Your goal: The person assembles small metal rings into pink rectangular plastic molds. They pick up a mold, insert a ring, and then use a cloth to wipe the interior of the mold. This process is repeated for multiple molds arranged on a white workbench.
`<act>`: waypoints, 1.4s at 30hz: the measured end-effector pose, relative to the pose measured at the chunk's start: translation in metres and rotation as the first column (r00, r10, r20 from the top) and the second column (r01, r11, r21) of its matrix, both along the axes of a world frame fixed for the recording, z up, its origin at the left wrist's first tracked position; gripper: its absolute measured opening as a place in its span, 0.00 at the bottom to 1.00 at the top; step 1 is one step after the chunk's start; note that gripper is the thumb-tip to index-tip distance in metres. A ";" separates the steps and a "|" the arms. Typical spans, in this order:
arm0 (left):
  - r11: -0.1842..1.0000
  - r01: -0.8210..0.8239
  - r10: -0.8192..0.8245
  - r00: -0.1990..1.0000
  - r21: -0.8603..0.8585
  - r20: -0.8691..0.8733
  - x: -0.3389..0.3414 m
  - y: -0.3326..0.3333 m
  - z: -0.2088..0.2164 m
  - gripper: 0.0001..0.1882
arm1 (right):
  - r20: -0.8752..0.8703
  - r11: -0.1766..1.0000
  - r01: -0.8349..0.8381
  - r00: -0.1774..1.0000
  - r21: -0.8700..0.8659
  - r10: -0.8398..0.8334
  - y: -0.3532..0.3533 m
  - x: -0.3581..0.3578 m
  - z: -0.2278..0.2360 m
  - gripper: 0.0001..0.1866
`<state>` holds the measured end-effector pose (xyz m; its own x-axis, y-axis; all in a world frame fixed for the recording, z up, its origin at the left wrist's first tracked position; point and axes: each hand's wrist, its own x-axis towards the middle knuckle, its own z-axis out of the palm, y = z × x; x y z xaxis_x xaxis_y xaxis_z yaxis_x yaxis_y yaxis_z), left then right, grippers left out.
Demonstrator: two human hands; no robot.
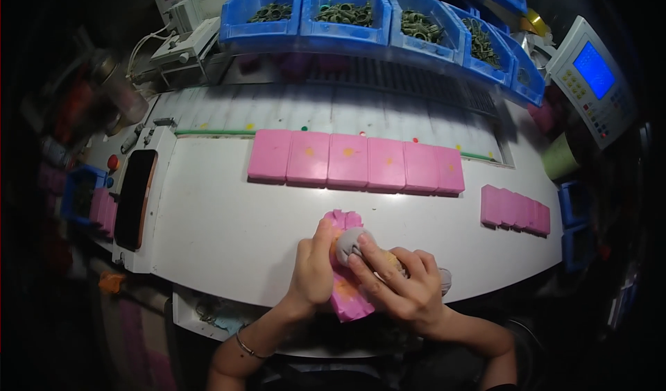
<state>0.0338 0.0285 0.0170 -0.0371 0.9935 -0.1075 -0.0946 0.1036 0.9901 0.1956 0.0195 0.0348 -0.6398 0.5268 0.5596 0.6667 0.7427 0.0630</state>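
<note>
At the table's near edge, my left hand grips a pink rubber mould along its left side, thumb up. The mould is opened lengthwise, with ragged edges and orange-yellow stains. My right hand is closed round a soft grey cloth pouch, its rounded end against the mould's inner face. Yellowish material shows between the right fingers; what it is I cannot tell. Another grey piece is partly hidden behind the right hand. Beyond my hands, several closed pink moulds form a row.
More pink moulds lie overlapped at the right. Blue bins of small greenish ring-like pieces hang over the back. A phone rests on the left machine edge. A control panel with a blue screen stands at the far right.
</note>
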 end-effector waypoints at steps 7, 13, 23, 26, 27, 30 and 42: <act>0.989 0.082 -0.060 0.982 -0.120 0.180 -0.002 -0.001 0.000 0.31 | -0.019 1.000 -0.018 1.000 -0.021 0.018 0.001 -0.003 0.008 0.20; 0.984 0.128 -0.115 0.987 -0.123 0.112 -0.009 -0.004 0.007 0.32 | -0.008 0.993 -0.040 0.999 -0.108 0.040 0.008 -0.007 0.021 0.22; 0.979 -0.051 0.030 0.993 0.197 0.110 -0.007 -0.008 -0.009 0.34 | -0.116 0.924 -0.134 0.988 -0.358 0.099 0.003 0.001 0.038 0.26; 0.956 -0.049 0.015 0.993 0.290 0.119 -0.007 -0.006 0.000 0.35 | -0.005 0.870 -0.138 0.988 -0.474 0.154 -0.016 0.006 0.029 0.31; 0.957 -0.027 0.003 0.997 0.290 0.081 -0.005 -0.004 -0.001 0.35 | 0.001 0.870 -0.123 0.990 -0.478 0.140 -0.017 0.007 0.026 0.31; 0.955 0.007 -0.010 1.000 0.296 0.009 -0.005 -0.003 -0.007 0.34 | 0.003 0.822 -0.113 0.990 -0.558 0.138 -0.014 0.009 0.029 0.30; 0.976 0.079 -0.055 0.991 0.203 -0.126 -0.014 -0.003 -0.007 0.26 | -0.185 0.794 -0.073 0.982 -0.604 -0.050 0.005 0.021 0.027 0.36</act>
